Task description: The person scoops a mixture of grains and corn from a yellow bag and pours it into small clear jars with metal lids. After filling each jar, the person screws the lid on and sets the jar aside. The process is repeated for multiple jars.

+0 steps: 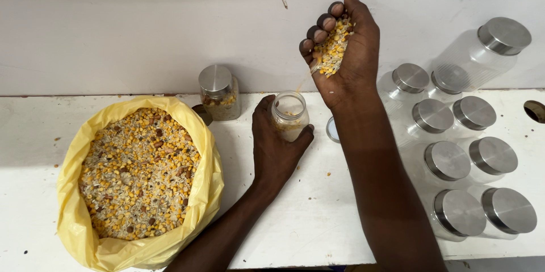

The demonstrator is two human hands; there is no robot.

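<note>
Right hand [346, 50], cupped around a palmful of mixed grain, is trickling it into the open jar [288, 114] that the left hand [275, 147] is gripping mid-desk (barely filled), one filled jar [219, 93] standing beyond, ten lidded jars [460, 153] waiting empty right, yellow bag [139, 178] brimming left.

Two bare forearms, no sleeves anywhere along their visible length. No watch, bracelet or band at either wrist. Left hand [276, 147] bare, no glove, no ring visible. Right hand [346, 50] likewise ungloved and without rings on the parts shown. Fingers [325, 20] with short, trimmed nails. Upper arms and clothing out of view.
</note>
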